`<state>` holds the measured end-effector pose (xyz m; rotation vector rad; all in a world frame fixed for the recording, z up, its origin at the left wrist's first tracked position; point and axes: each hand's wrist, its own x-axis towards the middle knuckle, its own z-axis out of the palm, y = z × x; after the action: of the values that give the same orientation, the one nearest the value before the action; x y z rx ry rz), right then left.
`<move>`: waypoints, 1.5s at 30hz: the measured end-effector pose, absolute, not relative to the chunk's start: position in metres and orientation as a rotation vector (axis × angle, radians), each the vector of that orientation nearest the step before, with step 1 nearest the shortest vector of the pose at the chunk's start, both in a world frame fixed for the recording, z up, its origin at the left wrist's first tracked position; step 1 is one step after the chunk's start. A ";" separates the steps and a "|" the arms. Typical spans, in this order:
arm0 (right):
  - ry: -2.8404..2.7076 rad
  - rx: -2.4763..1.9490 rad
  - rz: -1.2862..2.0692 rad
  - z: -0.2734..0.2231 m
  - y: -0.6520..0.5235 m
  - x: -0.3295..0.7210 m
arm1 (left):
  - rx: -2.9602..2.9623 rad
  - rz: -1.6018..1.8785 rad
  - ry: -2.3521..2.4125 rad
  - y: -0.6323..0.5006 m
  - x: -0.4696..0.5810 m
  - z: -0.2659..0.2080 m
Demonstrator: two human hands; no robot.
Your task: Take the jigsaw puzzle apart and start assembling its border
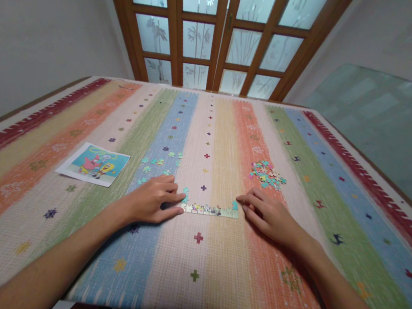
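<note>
A narrow strip of joined jigsaw pieces (210,210) lies flat on the tablecloth in front of me. Teal pieces rise from both its ends: one edge piece (185,193) at the left, another puzzle piece (235,206) at the right. At the left end rests my left hand (157,199), its index finger and thumb apart, tips touching the strip's edge, the other fingers curled. The bent fingers of my right hand (266,213) close in on the right teal piece, fingertips at its outer side. Their exact contact is too small to make out fully.
Loose teal pieces (146,169) are scattered beyond my left hand. A heap of mixed pieces (265,174) lies beyond the right one. To the left is a printed cartoon picture (96,164) on paper. The striped tablecloth (196,258) covers the table; glazed wooden doors (220,36) stand behind it.
</note>
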<state>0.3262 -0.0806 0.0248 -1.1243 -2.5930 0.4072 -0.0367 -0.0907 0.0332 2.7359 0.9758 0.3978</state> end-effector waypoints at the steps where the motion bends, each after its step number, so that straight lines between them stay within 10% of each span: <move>1: -2.591 -1.126 0.410 0.025 -0.081 0.326 | 2.743 0.398 0.970 -0.091 -0.036 0.034; 45: -2.615 -1.053 0.444 0.032 -0.083 0.325 | 2.845 0.494 0.901 -0.098 -0.032 0.033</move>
<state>0.3246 -0.0830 0.0317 -1.0527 -2.6148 0.4438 -0.0316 -0.0979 0.0331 2.8453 0.9011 0.4943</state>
